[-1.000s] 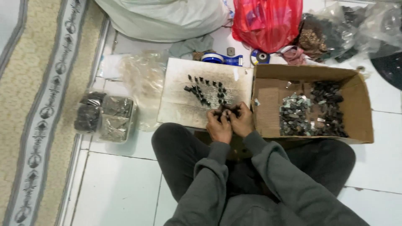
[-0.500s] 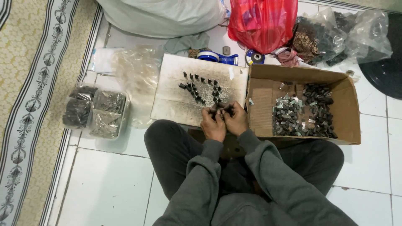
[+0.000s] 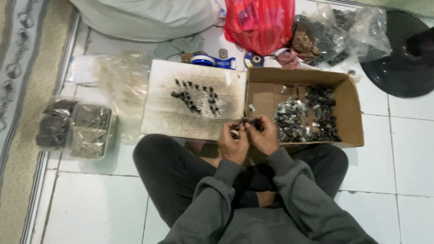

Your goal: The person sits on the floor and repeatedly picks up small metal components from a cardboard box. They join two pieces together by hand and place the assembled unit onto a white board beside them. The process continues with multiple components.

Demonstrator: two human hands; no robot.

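A small dark part [image 3: 246, 121] sits pinched between both hands at the picture's centre; the left hand [image 3: 233, 142] and right hand [image 3: 264, 134] close their fingertips on it, touching; at 11 o'clock lies a white board [image 3: 158, 115] bearing rows of dark pieces [image 3: 194, 96]; at 3 o'clock a cardboard box [image 3: 350, 113] holds metal parts [image 3: 307, 118]; at 9 o'clock, packed plastic bags [image 3: 74, 129] rest on the tiled floor [image 3: 398, 153].

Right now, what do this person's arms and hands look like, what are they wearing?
Both arms are covered by long, loose grey sweatshirt sleeves ending in ribbed cuffs at the wrists. The left hand and right hand are bare: no gloves, and no rings or watch that I can make out.
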